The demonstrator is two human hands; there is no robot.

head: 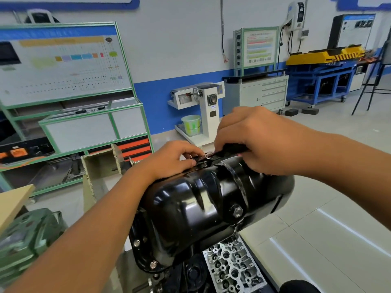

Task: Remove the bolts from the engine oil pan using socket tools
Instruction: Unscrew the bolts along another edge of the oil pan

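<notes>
A glossy black oil pan [196, 199] sits on top of the engine in the lower middle of the view, with a drain plug [236, 210] on its near side. Two silver bolts [136, 242] [153, 264] show in its near-left flange. My right hand [260, 140] grips the black handle of a socket wrench [229, 149] over the pan's far edge. My left hand [173, 159] pinches the wrench's metal head [207, 156] there. The bolt under the head is hidden.
A bare cylinder head [232, 265] lies below the pan at the bottom. A cardboard box [101, 163] stands to the left. Green-framed training boards [63, 66], a white machine [203, 111], a drawer cabinet [260, 94] and blue benches [321, 81] line the back wall.
</notes>
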